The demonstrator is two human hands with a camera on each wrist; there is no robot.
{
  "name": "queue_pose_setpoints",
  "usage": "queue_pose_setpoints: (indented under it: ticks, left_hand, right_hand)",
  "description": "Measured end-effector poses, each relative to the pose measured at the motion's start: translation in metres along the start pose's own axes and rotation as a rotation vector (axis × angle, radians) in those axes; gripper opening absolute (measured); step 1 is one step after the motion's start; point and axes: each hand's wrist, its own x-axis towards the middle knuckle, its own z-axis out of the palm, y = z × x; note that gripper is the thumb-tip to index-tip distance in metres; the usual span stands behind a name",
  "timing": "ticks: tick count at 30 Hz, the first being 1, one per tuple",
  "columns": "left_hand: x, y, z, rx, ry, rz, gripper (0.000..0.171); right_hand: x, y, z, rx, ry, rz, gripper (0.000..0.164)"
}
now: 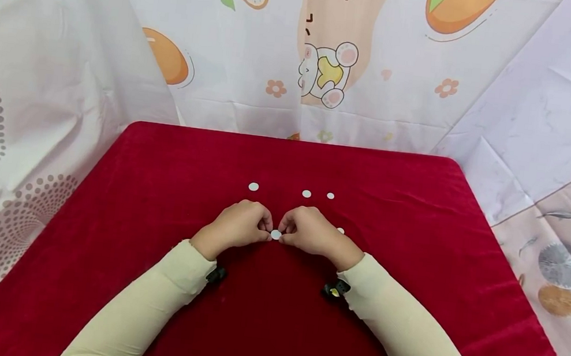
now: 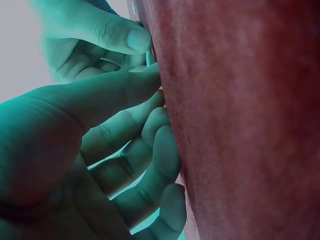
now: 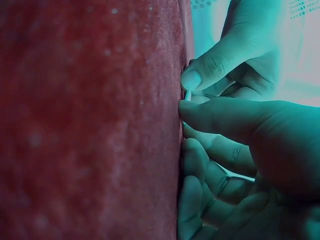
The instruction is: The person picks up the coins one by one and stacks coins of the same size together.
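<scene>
A small white round disc (image 1: pixel 276 235) lies low over the red cloth between both hands in the head view. My left hand (image 1: pixel 241 224) pinches its left edge with thumb and forefinger, the other fingers curled near the cloth. From the opposite side my right hand (image 1: pixel 314 231) pinches the right edge in the same way. The left wrist view shows the disc (image 2: pixel 149 57) edge-on, as a thin pale sliver between the two thumbs. In the right wrist view the disc (image 3: pixel 188 95) also appears as a narrow strip, mostly hidden by the thumbs.
Beyond the hands, a white disc (image 1: pixel 254 187) lies at left and two more, one larger (image 1: pixel 307 193) and one smaller (image 1: pixel 330 195), at right. Another disc (image 1: pixel 341 231) is partly hidden behind the right wrist. Red cloth (image 1: pixel 270 327) covers the table; printed curtains (image 1: pixel 236 51) hang around it.
</scene>
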Motion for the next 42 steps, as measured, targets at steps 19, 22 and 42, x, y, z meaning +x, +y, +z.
queue_pose_setpoints:
  ticks: [19, 22, 42]
  left_hand:
    - [-0.0013, -0.0006, -0.0011, -0.021, -0.002, 0.025, 0.010]
    - [-0.0015, -0.0008, -0.0019, -0.019, -0.003, 0.030, 0.009]
    - [-0.0029, -0.0003, -0.0066, 0.010, 0.015, 0.035, 0.008]
  right_hand:
    - [-0.0022, 0.0040, -0.0006, 0.033, -0.011, -0.018, 0.009]
    - [-0.0029, 0.0034, -0.0009, 0.026, -0.004, -0.026, 0.010]
    - [-0.0031, 0.0053, 0.0001, 0.020, 0.002, -0.034, 0.010]
